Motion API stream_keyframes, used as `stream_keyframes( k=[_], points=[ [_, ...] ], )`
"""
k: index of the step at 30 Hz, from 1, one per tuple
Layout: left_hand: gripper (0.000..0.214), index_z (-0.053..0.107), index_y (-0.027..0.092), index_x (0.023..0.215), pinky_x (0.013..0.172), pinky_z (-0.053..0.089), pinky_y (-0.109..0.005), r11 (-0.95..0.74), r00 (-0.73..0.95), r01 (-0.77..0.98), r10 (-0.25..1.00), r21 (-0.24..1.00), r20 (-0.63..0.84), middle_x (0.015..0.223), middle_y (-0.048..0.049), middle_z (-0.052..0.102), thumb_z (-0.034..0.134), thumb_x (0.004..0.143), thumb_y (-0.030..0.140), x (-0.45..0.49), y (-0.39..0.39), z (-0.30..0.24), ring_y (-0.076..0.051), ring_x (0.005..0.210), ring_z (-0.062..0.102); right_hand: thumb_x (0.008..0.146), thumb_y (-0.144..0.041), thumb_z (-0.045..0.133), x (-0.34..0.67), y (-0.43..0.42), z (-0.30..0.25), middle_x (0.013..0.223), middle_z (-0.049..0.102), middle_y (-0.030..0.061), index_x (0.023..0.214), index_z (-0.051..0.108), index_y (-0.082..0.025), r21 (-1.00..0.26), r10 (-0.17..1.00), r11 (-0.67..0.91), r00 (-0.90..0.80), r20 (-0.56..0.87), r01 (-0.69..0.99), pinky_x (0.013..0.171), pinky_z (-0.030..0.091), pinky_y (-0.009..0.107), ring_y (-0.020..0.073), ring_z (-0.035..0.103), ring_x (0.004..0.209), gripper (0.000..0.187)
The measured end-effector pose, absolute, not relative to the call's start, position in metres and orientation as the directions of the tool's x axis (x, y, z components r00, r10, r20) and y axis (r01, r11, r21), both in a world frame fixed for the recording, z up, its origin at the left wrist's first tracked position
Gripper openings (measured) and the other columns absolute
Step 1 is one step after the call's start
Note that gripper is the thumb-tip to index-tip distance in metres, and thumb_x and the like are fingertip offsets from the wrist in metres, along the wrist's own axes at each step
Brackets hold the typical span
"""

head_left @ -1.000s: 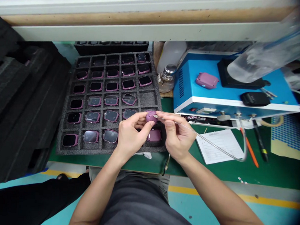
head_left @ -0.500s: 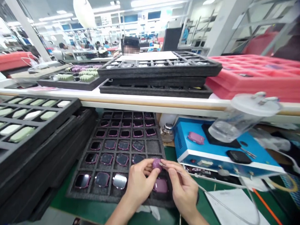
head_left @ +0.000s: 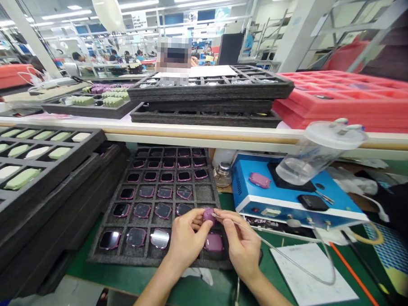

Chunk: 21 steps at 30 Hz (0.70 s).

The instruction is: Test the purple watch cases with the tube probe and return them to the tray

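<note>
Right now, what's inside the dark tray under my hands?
The tray holds purple-rimmed screens in rows, plus a purple case in the near right corner. Your left hand hides most of the near compartment beside that case, so I can't tell what's in it.

The left hand (head_left: 187,238) holds a purple case (head_left: 208,214) over the tray (head_left: 204,194)'s right side; the right hand (head_left: 243,246) holds a tube (head_left: 289,259) to it.

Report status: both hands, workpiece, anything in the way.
Left hand pinching purple case above foam tray. Right hand holding clear tube, tip at case; contact unclear. No obstruction visible between them.
</note>
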<state>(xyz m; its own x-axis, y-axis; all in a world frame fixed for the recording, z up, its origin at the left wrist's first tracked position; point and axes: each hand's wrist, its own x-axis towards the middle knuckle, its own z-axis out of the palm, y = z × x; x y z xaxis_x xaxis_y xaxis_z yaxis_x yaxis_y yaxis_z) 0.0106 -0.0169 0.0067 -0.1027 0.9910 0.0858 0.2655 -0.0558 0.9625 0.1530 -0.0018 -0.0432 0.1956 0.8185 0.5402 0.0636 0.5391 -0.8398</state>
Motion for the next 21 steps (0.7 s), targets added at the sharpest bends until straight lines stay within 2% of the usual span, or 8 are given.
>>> stream_keyframes(
  k=[4,21],
  points=[
    [0.021,0.082,0.016,0.104,0.072,0.066,-0.028,-0.056,-0.097,0.286,0.991,0.957,0.087,0.089,-0.0074,0.084,0.072,0.087,0.023,0.01,-0.015,0.004,-0.021,0.077,0.081,0.1,-0.026,0.065,0.154,-0.001,-0.044,0.099,0.084,0.0062,0.098,0.082,-0.026,-0.853,0.834,0.522,0.196,0.516,0.026,0.082,0.069,0.032,0.0194,0.081,0.092,0.017],
    [0.026,0.081,0.017,0.107,0.073,0.065,-0.027,-0.066,-0.088,0.312,0.991,0.948,0.098,0.092,-0.0068,0.084,0.078,0.086,0.031,0.011,-0.008,-0.004,-0.018,0.078,0.08,0.101,-0.03,0.064,0.157,0.003,-0.043,0.099,0.083,0.0072,0.097,0.079,-0.024,-0.87,0.852,0.493,0.204,0.482,-0.006,0.085,0.069,0.037,0.0202,0.08,0.095,0.017]
  ],
)
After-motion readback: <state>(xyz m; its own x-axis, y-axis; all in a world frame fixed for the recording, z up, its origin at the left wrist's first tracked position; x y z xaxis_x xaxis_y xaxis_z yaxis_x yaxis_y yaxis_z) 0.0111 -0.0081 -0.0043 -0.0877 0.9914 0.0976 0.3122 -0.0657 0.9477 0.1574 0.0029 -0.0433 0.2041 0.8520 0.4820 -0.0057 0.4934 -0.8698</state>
